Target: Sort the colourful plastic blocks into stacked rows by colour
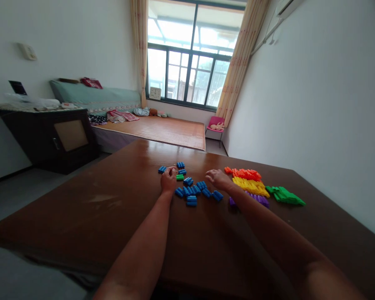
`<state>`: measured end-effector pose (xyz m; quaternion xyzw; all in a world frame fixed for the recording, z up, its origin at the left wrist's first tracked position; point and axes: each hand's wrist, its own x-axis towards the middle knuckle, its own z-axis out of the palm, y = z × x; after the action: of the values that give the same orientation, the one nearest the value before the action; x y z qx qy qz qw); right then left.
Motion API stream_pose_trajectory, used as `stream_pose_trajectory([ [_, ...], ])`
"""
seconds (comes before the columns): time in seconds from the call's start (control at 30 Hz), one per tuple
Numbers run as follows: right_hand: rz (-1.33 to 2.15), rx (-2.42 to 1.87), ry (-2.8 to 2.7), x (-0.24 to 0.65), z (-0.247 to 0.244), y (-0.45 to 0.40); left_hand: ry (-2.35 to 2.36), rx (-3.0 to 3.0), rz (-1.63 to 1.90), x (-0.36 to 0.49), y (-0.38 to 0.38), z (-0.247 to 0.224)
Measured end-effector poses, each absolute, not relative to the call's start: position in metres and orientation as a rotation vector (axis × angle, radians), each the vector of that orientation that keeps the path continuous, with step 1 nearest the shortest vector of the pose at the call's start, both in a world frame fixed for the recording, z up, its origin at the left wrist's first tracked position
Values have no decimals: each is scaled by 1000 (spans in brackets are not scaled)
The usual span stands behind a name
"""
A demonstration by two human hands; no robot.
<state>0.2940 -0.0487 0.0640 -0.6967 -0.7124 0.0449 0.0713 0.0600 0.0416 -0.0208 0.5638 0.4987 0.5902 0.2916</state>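
My left hand is among small blue blocks on the brown table, its fingers bent together; whatever they may hold is hidden. A blue block sits just left of its fingertips, and a green block lies close to its right side. Further right, my right hand hovers with loosely curved fingers and nothing visible in them. Between and below the hands lie several ribbed blue blocks, scattered singly and in small clusters. Two more, a far blue block and one nearer, rest beyond the green one.
Right of my right forearm, blocks are grouped by colour: orange blocks, yellow blocks, purple blocks and green blocks. The table reaches towards a bed. A pink chair stands by the wall.
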Motion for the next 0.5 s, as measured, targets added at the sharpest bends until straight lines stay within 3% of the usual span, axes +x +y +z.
stream_pose_trajectory([
  [0.17,143,-1919,-2129,314,79,-23,1334,1219,1724,59,60,-33],
  [0.33,43,-1527,-2441,232,53,-2,1306,1278,1687,61,61,-38],
  [0.5,-55,-1581,-2484,171,41,16,1345,1343,1673,59,58,-33],
])
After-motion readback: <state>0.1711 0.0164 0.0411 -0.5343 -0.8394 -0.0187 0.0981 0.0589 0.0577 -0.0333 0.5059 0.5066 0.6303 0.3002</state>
